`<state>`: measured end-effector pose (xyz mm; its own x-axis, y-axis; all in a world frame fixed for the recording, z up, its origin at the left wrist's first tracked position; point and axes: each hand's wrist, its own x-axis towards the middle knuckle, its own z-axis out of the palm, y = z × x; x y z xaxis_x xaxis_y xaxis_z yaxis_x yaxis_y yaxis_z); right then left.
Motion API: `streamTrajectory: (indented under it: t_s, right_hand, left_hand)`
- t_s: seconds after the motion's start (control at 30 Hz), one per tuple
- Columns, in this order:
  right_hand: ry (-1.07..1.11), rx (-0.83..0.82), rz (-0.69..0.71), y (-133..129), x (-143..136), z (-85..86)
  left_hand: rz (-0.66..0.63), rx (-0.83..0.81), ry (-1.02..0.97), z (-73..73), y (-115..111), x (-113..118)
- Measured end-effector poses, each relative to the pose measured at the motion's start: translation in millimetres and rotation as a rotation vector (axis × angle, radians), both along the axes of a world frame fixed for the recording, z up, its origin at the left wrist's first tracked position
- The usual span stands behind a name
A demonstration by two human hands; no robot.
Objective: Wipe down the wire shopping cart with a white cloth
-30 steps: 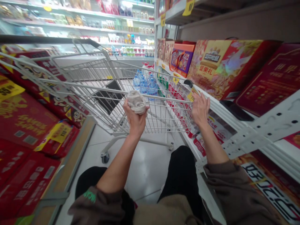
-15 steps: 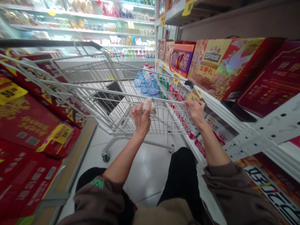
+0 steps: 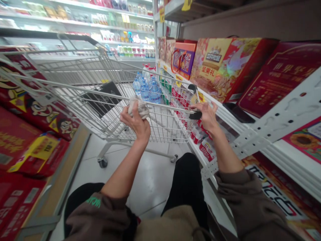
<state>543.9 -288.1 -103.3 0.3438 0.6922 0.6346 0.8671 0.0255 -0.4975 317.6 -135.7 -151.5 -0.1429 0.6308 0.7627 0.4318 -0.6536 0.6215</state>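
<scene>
A wire shopping cart (image 3: 165, 125) stands across the aisle in front of me, its dark handle at the upper left. My left hand (image 3: 136, 122) is closed around a crumpled whitish cloth (image 3: 139, 107), which lies against the cart's upper side rail. At the cart's right end, near its black corner piece (image 3: 195, 115), my right hand (image 3: 207, 115) touches the rim with bent, spread fingers and holds nothing that I can see. A dark flat panel (image 3: 102, 97) shows through the wires.
Gift boxes (image 3: 215, 67) line the white shelf (image 3: 263, 134) close on the right, with packed bottles below. Red boxes (image 3: 30, 147) are stacked at the left. Blue-tinted water bottles (image 3: 147, 87) stand beyond the cart, before a lit display of goods (image 3: 100, 20).
The whole view has shifted, so the scene sits further left. My left hand has slid leftward along the rail with the cloth. The fingers of my right hand have spread and lifted somewhat.
</scene>
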Motion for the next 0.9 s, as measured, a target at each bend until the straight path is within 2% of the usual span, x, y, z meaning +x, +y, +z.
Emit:
streamTrajectory:
  t_s: [0.07, 0.1, 0.17, 0.27, 0.33, 0.37, 0.43, 0.53, 0.6, 0.67, 0.8, 0.83, 0.9]
  right_hand:
    - [0.101, 0.028, 0.046, 4.0, 8.7, -8.9]
    - [0.128, 0.048, 0.074, 7.0, 10.0, -13.4]
    - [0.141, 0.090, 0.106, 12.8, 7.6, -19.7]
    - [0.120, 0.114, 0.112, 17.7, -1.8, -20.6]
    - [0.094, 0.113, 0.125, 18.5, -7.9, -18.0]
    - [0.082, 0.109, 0.133, 18.6, -10.7, -16.7]
    - [0.066, 0.095, 0.148, 18.5, -16.1, -15.3]
    - [0.058, 0.074, 0.173, 19.0, -24.7, -15.6]
    - [0.063, 0.076, 0.193, 19.7, -29.8, -16.1]
    - [0.072, 0.072, 0.201, 20.6, -32.9, -15.6]
    - [0.072, 0.028, 0.209, 20.8, -31.6, -12.2]
    - [0.068, 0.018, 0.218, 20.1, -30.6, -11.2]
    - [0.059, 0.004, 0.234, 17.8, -29.6, -9.7]
  left_hand:
    - [0.011, -0.034, -0.048, 3.4, -0.4, 7.0]
    - [-0.020, -0.049, -0.032, 0.4, -5.8, 15.2]
    - [-0.126, -0.064, 0.059, -13.5, -24.4, 36.3]
    - [-0.301, -0.008, 0.259, -37.7, -54.1, 61.1]
    - [-0.401, 0.070, 0.394, -42.8, -61.6, 63.5]
    - [-0.418, 0.105, 0.425, -40.6, -60.3, 60.6]
    - [-0.346, 0.123, 0.355, -28.9, -50.6, 50.9]
    - [-0.109, 0.048, 0.078, -11.7, -36.8, 41.6]
    - [-0.073, 0.007, 0.028, -14.0, -39.4, 43.8]
    - [-0.173, 0.001, 0.126, -29.3, -51.3, 49.6]
    - [-0.476, 0.048, 0.377, -64.5, -77.7, 54.3]
    - [-0.560, 0.064, 0.425, -67.5, -81.4, 53.6]
    - [-0.730, 0.077, 0.502, -64.8, -84.8, 52.5]
